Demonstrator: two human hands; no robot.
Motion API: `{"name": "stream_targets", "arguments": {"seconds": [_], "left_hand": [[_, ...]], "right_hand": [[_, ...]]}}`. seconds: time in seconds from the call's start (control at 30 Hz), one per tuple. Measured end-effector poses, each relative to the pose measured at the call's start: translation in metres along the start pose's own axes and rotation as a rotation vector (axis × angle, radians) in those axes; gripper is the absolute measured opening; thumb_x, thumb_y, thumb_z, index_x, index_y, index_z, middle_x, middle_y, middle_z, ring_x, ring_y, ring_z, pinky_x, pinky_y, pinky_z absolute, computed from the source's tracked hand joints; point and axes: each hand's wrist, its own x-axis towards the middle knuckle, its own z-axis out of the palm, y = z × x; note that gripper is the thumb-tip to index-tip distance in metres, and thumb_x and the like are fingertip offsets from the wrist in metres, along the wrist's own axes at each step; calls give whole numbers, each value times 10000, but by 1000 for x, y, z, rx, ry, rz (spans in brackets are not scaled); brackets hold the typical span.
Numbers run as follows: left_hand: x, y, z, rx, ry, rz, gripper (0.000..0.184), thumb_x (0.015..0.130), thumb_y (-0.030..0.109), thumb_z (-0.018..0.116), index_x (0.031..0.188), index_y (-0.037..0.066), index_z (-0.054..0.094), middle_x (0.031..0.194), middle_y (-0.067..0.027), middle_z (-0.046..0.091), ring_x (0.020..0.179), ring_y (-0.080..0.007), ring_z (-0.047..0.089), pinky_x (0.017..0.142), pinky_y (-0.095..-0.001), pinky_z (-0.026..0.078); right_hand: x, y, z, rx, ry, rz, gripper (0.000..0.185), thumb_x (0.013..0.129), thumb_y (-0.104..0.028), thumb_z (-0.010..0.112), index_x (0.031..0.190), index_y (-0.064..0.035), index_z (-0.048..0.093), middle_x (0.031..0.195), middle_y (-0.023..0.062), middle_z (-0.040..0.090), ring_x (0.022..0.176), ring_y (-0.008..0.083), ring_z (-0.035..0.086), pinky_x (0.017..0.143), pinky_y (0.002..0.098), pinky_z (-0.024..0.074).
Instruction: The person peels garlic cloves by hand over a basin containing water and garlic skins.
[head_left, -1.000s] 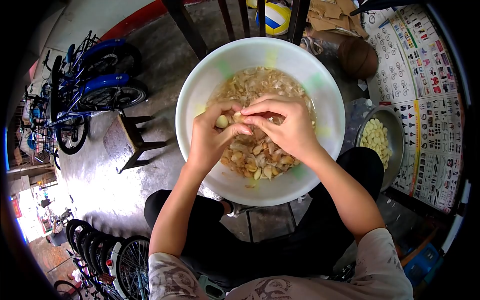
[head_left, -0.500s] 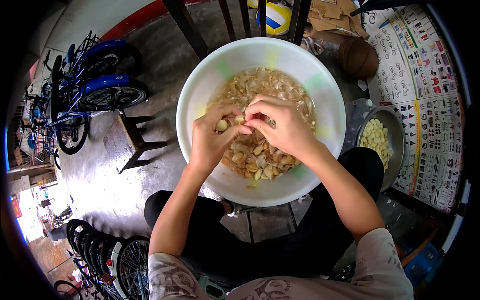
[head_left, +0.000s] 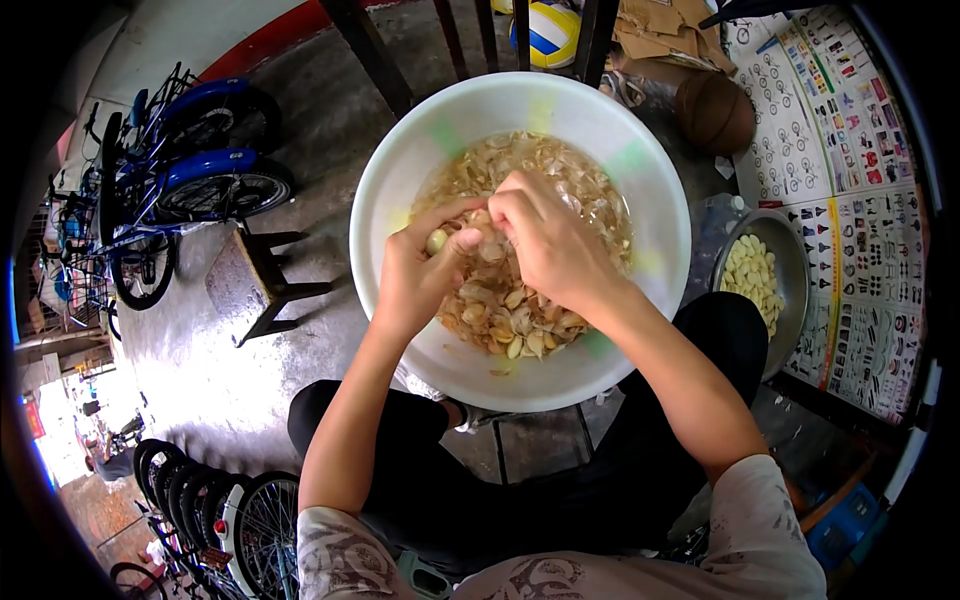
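A big white plastic basin (head_left: pixel 385 190) holds garlic cloves and loose papery skins (head_left: pixel 515 320) in water. Over it, my left hand (head_left: pixel 415 275) is curled, keeping a pale garlic clove (head_left: pixel 437 240) against its fingers; its thumb points up and inward. My right hand (head_left: pixel 560 240) is closed in a pinch beside the left fingertips, its back toward me. Whatever sits between the right fingers is hidden. To the right, a metal bowl (head_left: pixel 795 255) contains many peeled garlic cloves (head_left: pixel 750 280).
Dark chair bars (head_left: pixel 370 50) rise behind the basin, near a volleyball (head_left: pixel 550 35) and a basketball (head_left: pixel 715 115). A small wooden stool (head_left: pixel 245 280) and blue bicycles (head_left: pixel 215 170) stand left. A printed parts sheet (head_left: pixel 860 230) lies right of the bowl.
My right hand has shifted slightly up and its fingers have turned inward. My left thumb has lifted away from the right fingertips. The clove seen between the hands is now hidden.
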Motion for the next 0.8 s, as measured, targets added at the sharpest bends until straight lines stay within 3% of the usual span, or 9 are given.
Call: {"name": "stream_targets", "arguments": {"seconds": [0.17,0.3,0.37,0.47,0.53,0.57,0.67,0.7,0.8], "left_hand": [[2,-4,-3,-128,-47,-34,347,939,281,692,1179,32,678,826,-6,645,563,-50,523,508,-201,438],[1,-2,-6,-110,-20,-71,344,934,264,698,1182,27,674,844,-6,645,604,-46,530,543,-189,438],[5,-10,-7,-284,52,-78,331,934,232,698,1186,21,668,855,-4,646,645,-37,518,565,-176,411],[5,-15,-11,-551,3,-112,314,935,201,693,1195,28,666,858,6,648,660,-30,495,566,-180,382],[4,-10,-12,-472,9,-109,310,939,185,685,1210,36,666,866,19,644,656,-28,481,561,-191,372],[3,-10,-13,-422,-13,-90,323,938,187,686,1223,37,662,870,22,644,656,-28,481,565,-191,375],[1,-8,-16,-359,-57,-76,347,939,190,684,1249,39,653,871,27,643,655,-27,478,571,-191,378],[1,-8,-16,-346,-76,-77,359,939,192,683,1262,40,648,869,29,642,654,-26,474,572,-190,377],[2,-6,-17,-345,-106,-46,347,947,182,669,1264,42,653,845,28,639,642,-27,460,565,-195,373]], "right_hand": [[2,-1,2,-2,39,-42,80,889,-29,558,951,-11,511,960,109,518,872,298,588,691,405,532],[3,-9,2,9,9,3,69,903,-13,559,957,-15,516,947,103,526,872,285,590,692,396,526],[4,-10,1,27,-37,19,63,909,-14,562,957,-19,521,942,99,531,874,277,593,693,393,529],[4,-8,1,181,-22,-23,133,924,-47,584,1052,-16,567,955,85,556,866,243,602,719,349,549],[8,-7,-1,554,106,139,336,907,-49,624,1240,-38,578,1009,69,577,873,217,611,755,323,532],[10,-8,-3,588,149,179,399,890,-32,654,1285,-68,614,1017,58,616,872,204,618,785,295,514],[8,1,-5,447,21,78,317,864,-14,683,1172,-82,700,983,57,651,870,199,621,753,297,516],[9,-1,-1,433,102,79,196,842,-40,719,1036,-62,745,934,67,681,820,195,641,706,302,522],[11,1,-4,419,136,54,177,806,-64,754,982,-57,741,887,61,689,760,199,665,660,320,520]]}}
